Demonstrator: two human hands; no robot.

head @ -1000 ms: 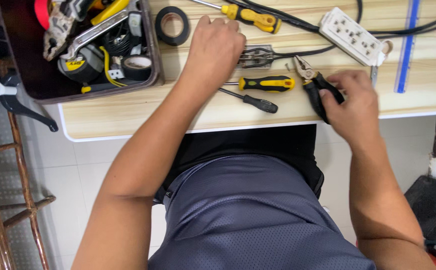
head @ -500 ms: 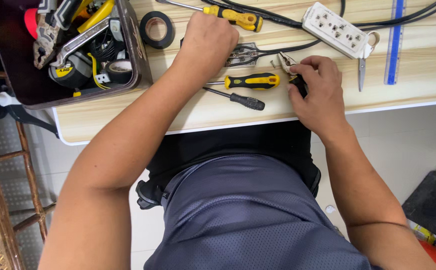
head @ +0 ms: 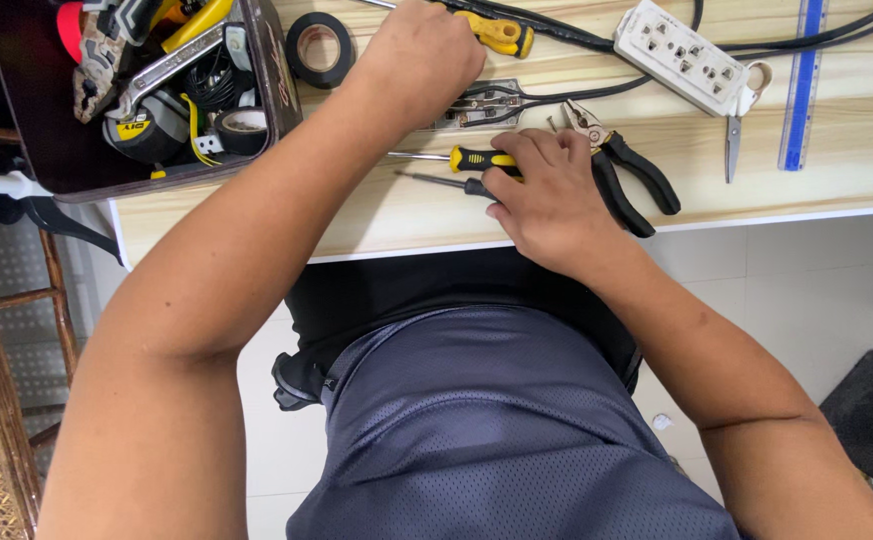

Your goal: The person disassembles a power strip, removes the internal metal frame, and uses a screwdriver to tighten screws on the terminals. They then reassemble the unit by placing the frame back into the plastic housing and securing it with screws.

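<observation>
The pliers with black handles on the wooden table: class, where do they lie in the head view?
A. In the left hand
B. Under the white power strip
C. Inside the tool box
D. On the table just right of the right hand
D: the pliers lie flat on the table, beside the right hand, which rests on a yellow-and-black screwdriver.

Table (head: 407, 215) pale matt wood grain; pliers (head: 625, 170) black rubbery handles, metal head.

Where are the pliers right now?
In the head view, the pliers lie on the wooden table, right of centre, just beside the right hand, with the scissors further right.
</observation>
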